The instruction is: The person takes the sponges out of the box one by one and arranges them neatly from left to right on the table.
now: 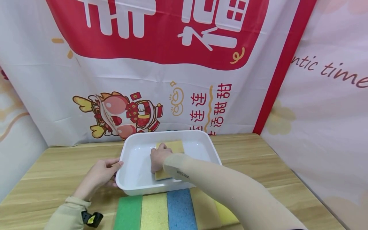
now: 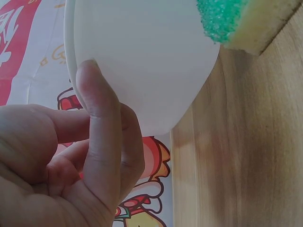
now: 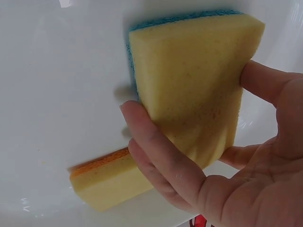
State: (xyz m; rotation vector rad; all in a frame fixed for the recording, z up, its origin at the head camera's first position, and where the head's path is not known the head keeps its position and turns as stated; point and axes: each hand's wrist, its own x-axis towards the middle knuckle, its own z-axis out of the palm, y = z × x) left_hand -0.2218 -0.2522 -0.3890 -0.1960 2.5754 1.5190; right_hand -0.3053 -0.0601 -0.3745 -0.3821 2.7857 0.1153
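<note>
A shallow white tray (image 1: 138, 166) stands on the wooden table. At its left side my left hand (image 1: 101, 174) grips the rim, thumb on top and fingers beneath, as the left wrist view also shows. Inside the tray, my right hand (image 1: 159, 157) holds a yellow sponge (image 3: 194, 85) with a blue scouring layer by its edges, between thumb and fingers. Another yellow sponge (image 3: 111, 182), with an orange layer, lies in the tray close by my fingertips, which cover one end of it. The right forearm hides part of the tray's near right side.
In front of the tray lies a row of sponges: green (image 1: 129, 212), pale yellow (image 1: 154, 210), blue (image 1: 181, 209), tan (image 1: 204, 209) and bright yellow (image 1: 225, 214), partly under the right forearm. A printed cloth (image 1: 161, 73) hangs behind the table.
</note>
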